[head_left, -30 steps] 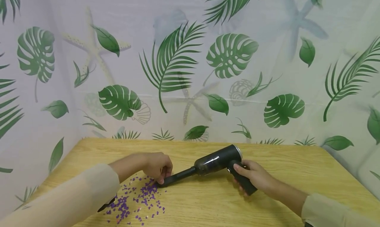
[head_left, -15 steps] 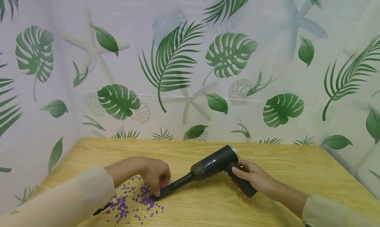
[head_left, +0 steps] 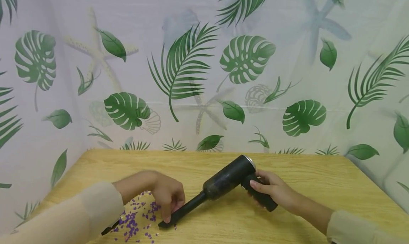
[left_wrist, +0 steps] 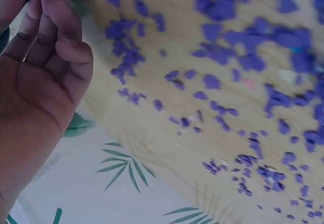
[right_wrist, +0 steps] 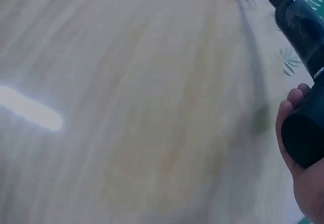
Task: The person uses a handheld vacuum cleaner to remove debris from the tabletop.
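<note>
A black handheld vacuum cleaner (head_left: 223, 180) with a dark see-through dust cup slants over the table in the head view. Its handle is gripped by my right hand (head_left: 276, 189), thumb on the near side. My left hand (head_left: 169, 194) pinches the long thin nozzle (head_left: 188, 206) close to its tip, which points down at the tabletop. Small purple paper-like scraps (head_left: 131, 221) lie scattered left of the tip, partly behind my left forearm. They spread widely in the left wrist view, beside my curled fingers (left_wrist: 73, 49). The right wrist view shows the dust cup (right_wrist: 301, 29) and handle end.
The wood-grain table (head_left: 303, 169) reaches back to a hanging cloth (head_left: 191, 10) printed with leaves and starfish. A few pink and pale bits (left_wrist: 248, 83) lie among the purple ones. A bright reflection (right_wrist: 30, 108) shows on the tabletop in the right wrist view.
The nozzle tip and my left hand have moved nearer to me and slightly left, tilting the vacuum more steeply. Fewer purple scraps show around the tip. My right hand has barely shifted.
</note>
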`<state>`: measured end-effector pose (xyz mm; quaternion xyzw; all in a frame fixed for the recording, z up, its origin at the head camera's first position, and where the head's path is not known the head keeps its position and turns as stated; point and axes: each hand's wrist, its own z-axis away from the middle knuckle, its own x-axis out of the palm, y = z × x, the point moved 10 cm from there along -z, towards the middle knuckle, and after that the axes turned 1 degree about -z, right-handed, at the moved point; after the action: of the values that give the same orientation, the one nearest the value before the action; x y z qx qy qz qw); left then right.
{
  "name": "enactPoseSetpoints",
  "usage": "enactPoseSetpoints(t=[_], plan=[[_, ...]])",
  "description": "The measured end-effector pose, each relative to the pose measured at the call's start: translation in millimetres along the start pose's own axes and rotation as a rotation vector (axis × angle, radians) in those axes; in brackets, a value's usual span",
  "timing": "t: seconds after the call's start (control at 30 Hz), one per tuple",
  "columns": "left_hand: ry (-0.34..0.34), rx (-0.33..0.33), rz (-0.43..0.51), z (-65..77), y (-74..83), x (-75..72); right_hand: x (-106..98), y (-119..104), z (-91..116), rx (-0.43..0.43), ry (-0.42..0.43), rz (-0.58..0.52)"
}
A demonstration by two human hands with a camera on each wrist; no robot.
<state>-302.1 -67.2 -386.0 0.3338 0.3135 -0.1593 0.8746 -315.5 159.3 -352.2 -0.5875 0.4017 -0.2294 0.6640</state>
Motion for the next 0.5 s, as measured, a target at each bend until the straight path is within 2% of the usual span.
enactPoseSetpoints(t=[0.03, 0.1, 0.17, 0.23, 0.27, 0.33, 0.5], plan=[[0.047, 0.008, 0.001, -2.5, -0.1, -7.0, -7, -2, -2, -0.001, 0.028, 0.008], [0.194, 0.009, -0.022, -7.6, -2.4, -26.3, -23, -5, -5, 0.001, 0.104, 0.043], [0.360, -0.005, -0.054, -11.0, -6.4, -45.9, -40, -5, -9, 0.027, 0.191, 0.083], [0.474, -0.021, -0.077, -14.0, -10.0, -57.4, -51, 1, -10, 0.069, 0.241, 0.103], [0.500, -0.028, -0.087, -15.9, -11.3, -59.3, -53, 5, -11, 0.086, 0.246, 0.110], [0.509, -0.034, -0.104, -19.2, -12.0, -58.9, -53, 13, -10, 0.121, 0.242, 0.104], [0.437, -0.047, -0.107, -20.7, -11.5, -47.9, -45, 21, -5, 0.128, 0.201, 0.079]])
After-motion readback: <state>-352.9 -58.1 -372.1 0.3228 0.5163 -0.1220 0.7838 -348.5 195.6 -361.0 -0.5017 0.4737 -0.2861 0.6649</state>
